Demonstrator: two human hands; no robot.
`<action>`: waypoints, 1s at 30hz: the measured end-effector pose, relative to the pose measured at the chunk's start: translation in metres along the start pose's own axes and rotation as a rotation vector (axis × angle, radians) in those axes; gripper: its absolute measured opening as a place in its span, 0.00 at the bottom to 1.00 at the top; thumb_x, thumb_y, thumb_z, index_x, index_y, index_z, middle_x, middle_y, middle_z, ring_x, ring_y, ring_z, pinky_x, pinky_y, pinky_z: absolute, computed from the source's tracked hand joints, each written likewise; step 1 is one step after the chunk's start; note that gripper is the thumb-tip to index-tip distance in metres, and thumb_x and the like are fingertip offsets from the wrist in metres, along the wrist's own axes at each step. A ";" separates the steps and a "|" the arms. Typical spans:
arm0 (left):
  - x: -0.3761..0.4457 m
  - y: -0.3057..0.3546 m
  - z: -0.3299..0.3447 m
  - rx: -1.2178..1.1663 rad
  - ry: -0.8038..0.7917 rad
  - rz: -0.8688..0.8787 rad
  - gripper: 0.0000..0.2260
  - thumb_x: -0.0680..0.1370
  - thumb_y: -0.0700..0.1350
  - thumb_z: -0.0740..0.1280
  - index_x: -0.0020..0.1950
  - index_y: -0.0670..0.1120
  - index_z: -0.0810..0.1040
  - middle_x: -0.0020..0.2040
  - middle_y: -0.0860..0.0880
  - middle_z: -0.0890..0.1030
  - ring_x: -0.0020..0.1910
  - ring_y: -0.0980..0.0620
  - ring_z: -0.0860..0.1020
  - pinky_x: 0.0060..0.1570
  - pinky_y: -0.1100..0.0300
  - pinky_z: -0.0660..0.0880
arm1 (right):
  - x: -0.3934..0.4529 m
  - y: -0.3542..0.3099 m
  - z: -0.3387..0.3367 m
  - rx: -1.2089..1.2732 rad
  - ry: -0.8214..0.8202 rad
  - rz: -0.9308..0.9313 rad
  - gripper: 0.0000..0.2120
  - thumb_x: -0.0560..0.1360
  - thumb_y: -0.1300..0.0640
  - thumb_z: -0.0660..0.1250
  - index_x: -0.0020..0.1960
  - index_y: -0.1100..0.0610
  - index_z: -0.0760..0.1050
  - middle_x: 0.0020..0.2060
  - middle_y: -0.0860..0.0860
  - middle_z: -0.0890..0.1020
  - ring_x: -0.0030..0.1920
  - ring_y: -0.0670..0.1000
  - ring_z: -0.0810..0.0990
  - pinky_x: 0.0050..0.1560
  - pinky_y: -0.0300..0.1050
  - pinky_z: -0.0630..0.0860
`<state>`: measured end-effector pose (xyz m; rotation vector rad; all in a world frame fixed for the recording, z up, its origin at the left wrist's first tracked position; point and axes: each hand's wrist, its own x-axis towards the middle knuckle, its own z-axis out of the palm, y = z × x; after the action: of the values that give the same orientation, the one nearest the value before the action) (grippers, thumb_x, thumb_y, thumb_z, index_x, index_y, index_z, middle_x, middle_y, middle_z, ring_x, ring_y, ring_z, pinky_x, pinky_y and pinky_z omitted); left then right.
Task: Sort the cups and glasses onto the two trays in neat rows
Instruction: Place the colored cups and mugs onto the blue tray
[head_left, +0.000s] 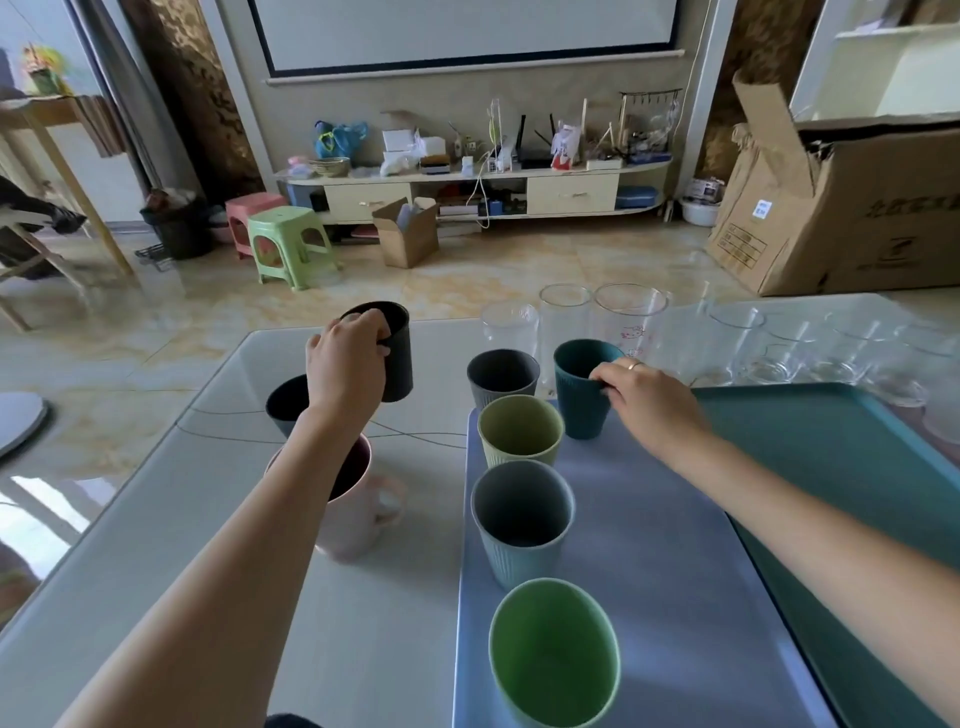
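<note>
My left hand (345, 358) grips a dark grey cup (396, 353) by its rim, lifted above the table. My right hand (641, 392) pinches the rim of a teal cup (579, 400) standing at the far end of the lavender tray (675, 571). On that tray's left side a column of cups runs toward me: pale olive (519, 436), blue-grey (522, 519), bright green (553, 649). A grey cup (501, 375) stands just beyond the tray. A teal tray (831, 457) lies to the right. Clear glasses (628, 322) stand behind both trays.
A pink mug (358, 509) and a dark cup (285, 402) stand on the table (363, 623) under my left forearm. More clear glasses (779, 353) cluster at the far right edge. Beyond the table are stools, a cardboard box (852, 208) and a TV cabinet.
</note>
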<state>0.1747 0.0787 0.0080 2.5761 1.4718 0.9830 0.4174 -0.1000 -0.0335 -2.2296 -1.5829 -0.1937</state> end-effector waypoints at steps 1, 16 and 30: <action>0.000 0.004 -0.002 -0.010 0.001 0.011 0.08 0.76 0.36 0.62 0.54 0.42 0.76 0.53 0.42 0.80 0.53 0.40 0.74 0.50 0.52 0.64 | 0.001 -0.001 0.000 0.003 -0.009 -0.002 0.13 0.79 0.63 0.59 0.61 0.58 0.75 0.56 0.56 0.79 0.51 0.59 0.79 0.47 0.51 0.76; -0.020 0.044 -0.042 -0.230 0.089 0.122 0.08 0.75 0.37 0.66 0.54 0.41 0.77 0.51 0.42 0.81 0.46 0.41 0.76 0.46 0.50 0.74 | -0.005 -0.031 -0.037 0.278 0.109 -0.034 0.20 0.77 0.62 0.64 0.67 0.52 0.70 0.63 0.50 0.76 0.48 0.51 0.80 0.48 0.47 0.78; -0.051 0.103 -0.078 -0.565 0.024 0.327 0.07 0.72 0.35 0.69 0.49 0.42 0.81 0.41 0.53 0.78 0.33 0.65 0.71 0.35 0.78 0.66 | -0.001 -0.094 -0.066 0.739 0.052 -0.018 0.32 0.66 0.56 0.77 0.65 0.59 0.66 0.56 0.52 0.78 0.58 0.52 0.77 0.57 0.45 0.75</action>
<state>0.1949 -0.0411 0.0764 2.4023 0.6402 1.2420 0.3375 -0.1011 0.0486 -1.6157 -1.3484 0.2862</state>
